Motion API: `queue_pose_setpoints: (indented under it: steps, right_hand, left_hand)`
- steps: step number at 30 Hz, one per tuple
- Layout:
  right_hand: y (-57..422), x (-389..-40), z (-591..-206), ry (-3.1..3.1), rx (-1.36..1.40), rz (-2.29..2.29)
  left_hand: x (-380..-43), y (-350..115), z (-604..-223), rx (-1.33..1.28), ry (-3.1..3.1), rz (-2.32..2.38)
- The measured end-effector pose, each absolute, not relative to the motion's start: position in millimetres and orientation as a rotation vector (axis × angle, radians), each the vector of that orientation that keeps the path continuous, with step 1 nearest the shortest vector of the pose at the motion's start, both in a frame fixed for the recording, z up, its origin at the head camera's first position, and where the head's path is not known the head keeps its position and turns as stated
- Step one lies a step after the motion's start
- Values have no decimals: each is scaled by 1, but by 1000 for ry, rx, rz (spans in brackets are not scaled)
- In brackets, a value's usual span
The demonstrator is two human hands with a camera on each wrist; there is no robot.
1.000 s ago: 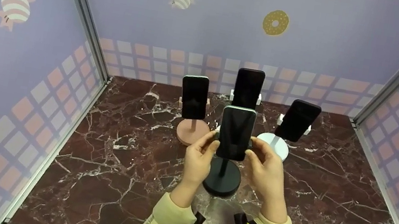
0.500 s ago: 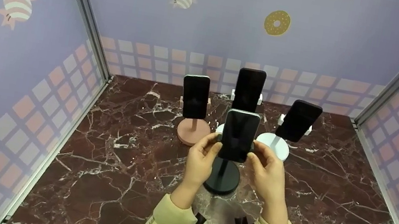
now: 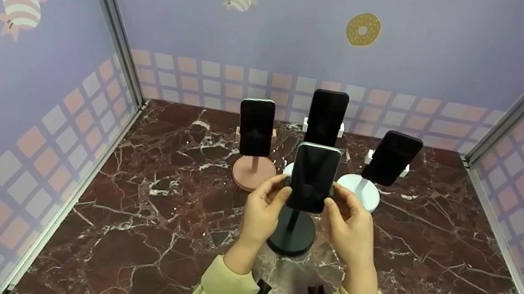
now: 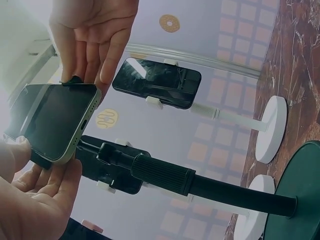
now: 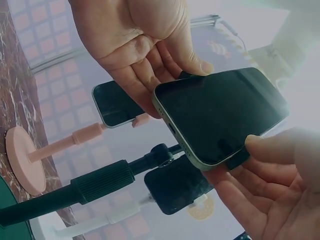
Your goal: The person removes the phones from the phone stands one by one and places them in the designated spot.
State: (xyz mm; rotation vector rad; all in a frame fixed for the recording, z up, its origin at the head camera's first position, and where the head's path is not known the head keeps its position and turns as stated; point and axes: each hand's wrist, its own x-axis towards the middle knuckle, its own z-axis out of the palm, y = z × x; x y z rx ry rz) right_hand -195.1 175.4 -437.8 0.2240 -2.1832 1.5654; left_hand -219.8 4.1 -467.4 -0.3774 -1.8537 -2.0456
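A phone with a dark screen and pale frame sits upright, leaning slightly, on a black phone stand. My left hand pinches its left edge, thumb in front and fingers behind. On the opposite edge my right hand holds it the same way. Black clamp ends of the stand show at the phone's sides, right by the fingers. The left wrist view shows the stand's ribbed black pole running up behind the phone, its joint partly in sight.
Behind stand a pink stand with a phone, a white stand with a tilted phone, and another phone in a white clamp. Patterned panels enclose the marbled tabletop.
Over the first half second the held phone shifted slightly right and down and tilted a little, both hands moving with it. Since then it has stayed nearly still.
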Motion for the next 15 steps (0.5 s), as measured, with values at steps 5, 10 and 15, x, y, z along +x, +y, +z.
queue_pose_setpoints:
  steps: [5,10,15]
  right_hand:
    - [170,-194,-428,-2132,271,1445]
    - [162,-198,-412,-2078,397,1160]
    - [152,-206,-397,-2041,502,936]
  left_hand:
    - [-222,4,-469,-384,-1853,-2047]
    - [-221,2,-470,-397,-1861,-2038]
    - [-221,2,-469,-378,-1877,-2039]
